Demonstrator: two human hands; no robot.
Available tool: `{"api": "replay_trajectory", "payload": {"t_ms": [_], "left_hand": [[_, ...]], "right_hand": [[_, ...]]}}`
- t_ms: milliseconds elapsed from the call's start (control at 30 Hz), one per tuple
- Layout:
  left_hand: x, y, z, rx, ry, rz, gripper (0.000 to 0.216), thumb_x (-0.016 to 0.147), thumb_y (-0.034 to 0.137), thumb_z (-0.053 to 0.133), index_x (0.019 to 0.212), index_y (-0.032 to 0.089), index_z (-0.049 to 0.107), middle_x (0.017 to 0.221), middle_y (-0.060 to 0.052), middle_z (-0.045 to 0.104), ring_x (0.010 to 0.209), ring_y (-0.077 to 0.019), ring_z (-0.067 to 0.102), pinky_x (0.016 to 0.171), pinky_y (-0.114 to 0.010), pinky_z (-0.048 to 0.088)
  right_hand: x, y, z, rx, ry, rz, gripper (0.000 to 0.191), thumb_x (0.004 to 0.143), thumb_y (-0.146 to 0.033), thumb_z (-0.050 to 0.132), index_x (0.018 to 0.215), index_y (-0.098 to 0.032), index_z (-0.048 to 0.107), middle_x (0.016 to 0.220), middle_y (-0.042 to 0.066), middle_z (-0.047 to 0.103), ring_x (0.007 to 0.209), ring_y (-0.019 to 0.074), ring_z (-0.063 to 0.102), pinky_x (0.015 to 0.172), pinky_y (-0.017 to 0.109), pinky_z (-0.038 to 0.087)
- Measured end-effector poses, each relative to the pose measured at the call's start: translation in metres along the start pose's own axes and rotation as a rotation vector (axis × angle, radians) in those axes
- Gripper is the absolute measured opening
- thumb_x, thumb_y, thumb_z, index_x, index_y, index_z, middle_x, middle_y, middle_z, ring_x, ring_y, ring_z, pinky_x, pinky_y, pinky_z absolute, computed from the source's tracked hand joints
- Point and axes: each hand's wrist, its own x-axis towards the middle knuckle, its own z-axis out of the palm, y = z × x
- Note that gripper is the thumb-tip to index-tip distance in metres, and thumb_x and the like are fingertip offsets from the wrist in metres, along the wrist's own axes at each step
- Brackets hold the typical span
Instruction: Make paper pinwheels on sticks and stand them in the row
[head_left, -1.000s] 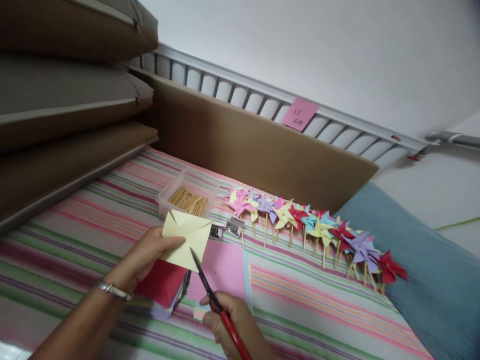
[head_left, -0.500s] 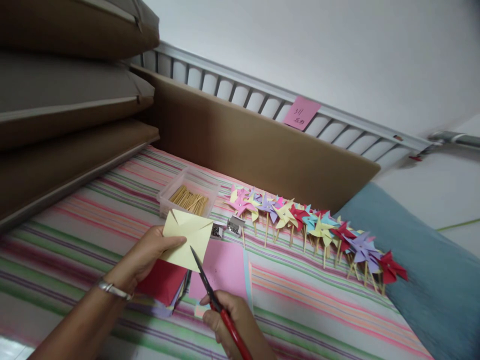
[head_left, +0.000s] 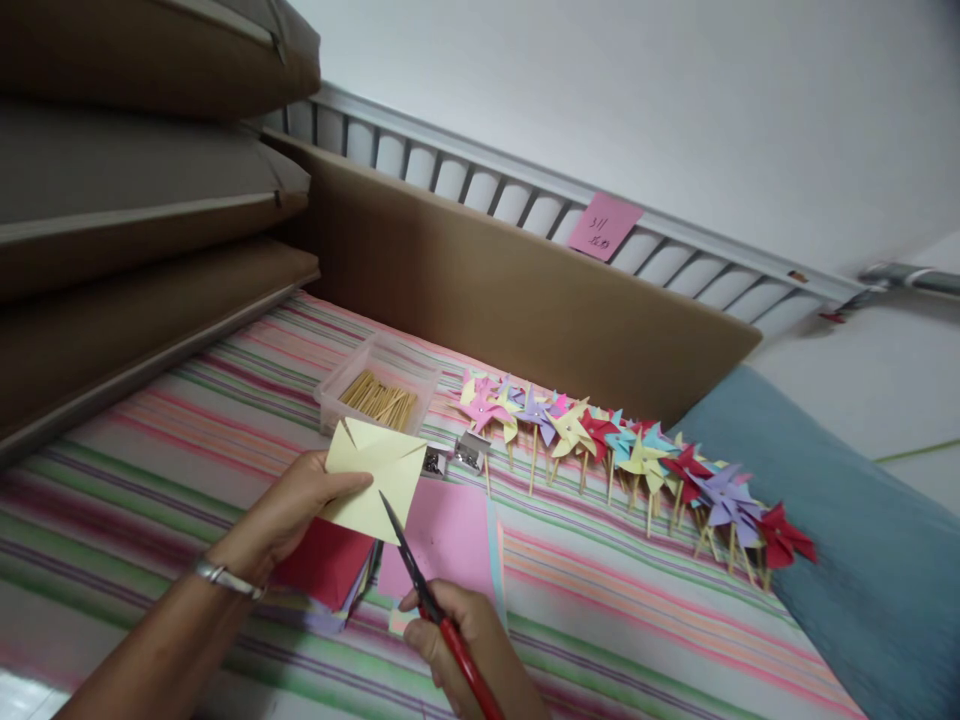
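My left hand (head_left: 311, 500) pinches a pale yellow square of paper (head_left: 382, 470) at its left side, thumb on top. Slits run inward from the paper's two upper corners. In my right hand (head_left: 472, 640) is a pair of scissors (head_left: 435, 605) with red handles and dark blades. The blades lie at the paper's lower right corner, their tip over the sheet; whether they are parted I cannot tell. Below the left hand rests a stack of coloured paper squares (head_left: 330, 562), red on top. A pink sheet (head_left: 446, 540) tops another stack beside it.
A clear plastic box (head_left: 326, 405) holds many short wooden sticks (head_left: 379, 398). Two small boxes of metal pins (head_left: 470, 452) stand beside it. Paper pinwheels on sticks (head_left: 637, 450) lie in a long row. A brown board (head_left: 510, 290) stands behind; stacked cushions (head_left: 150, 200) rise at left.
Almost nothing differs. The paper, the scissors and both hands keep nearly the same place.
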Motion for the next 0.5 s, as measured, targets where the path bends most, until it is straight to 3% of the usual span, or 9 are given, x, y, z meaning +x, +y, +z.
{"api": "replay_trajectory", "payload": {"t_ms": [500], "left_hand": [[0.0022, -0.0005, -0.0002, -0.017, 0.019, 0.010, 0.035, 0.056, 0.023, 0.079, 0.087, 0.009, 0.073, 0.079, -0.013, 0.075, 0.070, -0.0272, 0.069, 0.065, -0.032, 0.052]], "right_hand": [[0.0004, -0.0018, -0.0014, -0.074, 0.033, -0.061, 0.027, 0.071, -0.032, 0.063, 0.091, -0.015, 0.068, 0.062, -0.003, 0.047, 0.054, 0.0099, 0.039, 0.050, 0.020, 0.032]]}}
